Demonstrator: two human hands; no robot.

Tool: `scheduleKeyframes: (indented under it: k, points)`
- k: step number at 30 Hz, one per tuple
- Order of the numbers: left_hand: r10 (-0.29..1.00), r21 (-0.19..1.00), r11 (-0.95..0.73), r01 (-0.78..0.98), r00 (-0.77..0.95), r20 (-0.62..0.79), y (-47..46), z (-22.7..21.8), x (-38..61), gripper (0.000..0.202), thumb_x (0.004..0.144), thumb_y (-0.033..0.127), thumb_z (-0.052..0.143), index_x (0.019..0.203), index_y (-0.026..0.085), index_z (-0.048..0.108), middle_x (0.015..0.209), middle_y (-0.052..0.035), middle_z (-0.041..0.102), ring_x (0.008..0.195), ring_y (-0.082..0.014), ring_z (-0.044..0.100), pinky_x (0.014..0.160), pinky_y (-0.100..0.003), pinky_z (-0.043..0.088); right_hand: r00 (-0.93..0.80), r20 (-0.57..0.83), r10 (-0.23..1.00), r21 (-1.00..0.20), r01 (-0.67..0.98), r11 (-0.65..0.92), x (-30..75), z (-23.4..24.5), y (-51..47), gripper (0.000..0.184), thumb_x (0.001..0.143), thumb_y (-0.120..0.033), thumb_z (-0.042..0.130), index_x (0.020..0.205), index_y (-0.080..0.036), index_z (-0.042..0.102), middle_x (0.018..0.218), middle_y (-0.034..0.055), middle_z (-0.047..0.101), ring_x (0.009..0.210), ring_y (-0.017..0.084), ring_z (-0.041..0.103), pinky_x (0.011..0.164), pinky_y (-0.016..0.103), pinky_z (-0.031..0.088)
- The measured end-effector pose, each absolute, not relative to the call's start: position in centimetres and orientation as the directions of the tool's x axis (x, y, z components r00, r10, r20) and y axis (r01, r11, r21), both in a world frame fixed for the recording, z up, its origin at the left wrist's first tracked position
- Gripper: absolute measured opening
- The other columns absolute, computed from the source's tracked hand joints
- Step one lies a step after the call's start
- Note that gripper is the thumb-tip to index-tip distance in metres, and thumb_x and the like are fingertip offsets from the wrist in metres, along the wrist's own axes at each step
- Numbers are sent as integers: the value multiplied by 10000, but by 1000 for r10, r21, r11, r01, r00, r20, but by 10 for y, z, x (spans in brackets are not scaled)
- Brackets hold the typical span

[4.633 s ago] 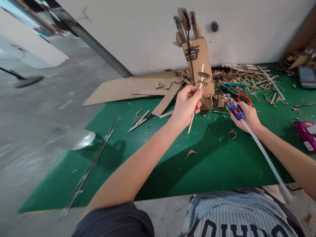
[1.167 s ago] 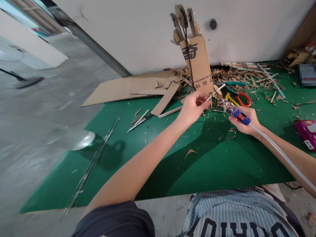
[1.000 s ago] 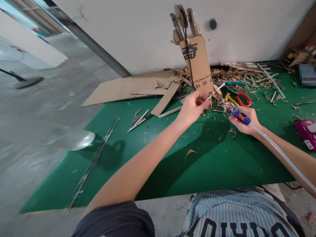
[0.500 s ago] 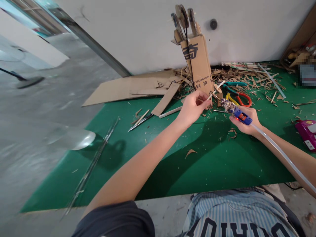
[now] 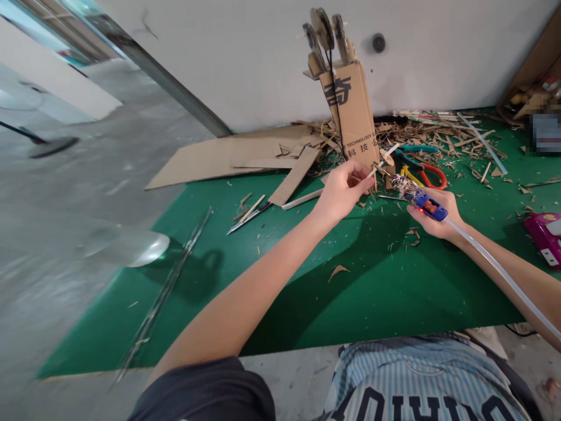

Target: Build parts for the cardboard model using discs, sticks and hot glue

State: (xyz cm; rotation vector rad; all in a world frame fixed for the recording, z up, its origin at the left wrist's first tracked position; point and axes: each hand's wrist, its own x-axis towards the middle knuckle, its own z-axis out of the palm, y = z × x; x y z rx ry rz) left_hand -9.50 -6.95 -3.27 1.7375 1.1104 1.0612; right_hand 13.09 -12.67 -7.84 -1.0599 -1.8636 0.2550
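Between the fingertips of my left hand point(image 5: 348, 184) is a thin wooden stick point(image 5: 391, 150), slanting up to the right through a small cardboard piece point(image 5: 387, 158). My right hand point(image 5: 439, 213) is wrapped round a blue hot glue gun point(image 5: 427, 204), whose lit red light shows on its side. The gun's nozzle points at the stick, close to my left fingers; whether they touch I cannot tell. A long clear glue stick point(image 5: 495, 266) runs out of the gun's back. Just behind my left hand stands a tall cardboard structure point(image 5: 357, 105) with round discs on top and a black cord down its front.
Pliers with teal handles point(image 5: 418, 149) and a red-and-yellow handled tool point(image 5: 433, 175) lie beyond my right hand. Cardboard scraps point(image 5: 438, 137) pile along the wall. Left are a blade point(image 5: 248, 218), clear glue sticks point(image 5: 170, 280) and a transparent cup point(image 5: 144, 247); a purple power strip point(image 5: 543, 234) sits right.
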Motion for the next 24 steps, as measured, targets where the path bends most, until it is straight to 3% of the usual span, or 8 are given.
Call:
scheduleKeyframes:
  k: [24]
  points:
    - [934, 918, -300, 261, 278, 226, -68, -35, -96, 145, 873, 121, 666, 792, 197, 573, 707, 20, 629, 578, -79, 569, 531, -197, 461, -176, 618, 766, -572, 568, 592, 131, -78, -127, 372, 836, -405, 647, 646, -256, 364, 544, -57, 392, 477, 110, 385, 480, 294, 309]
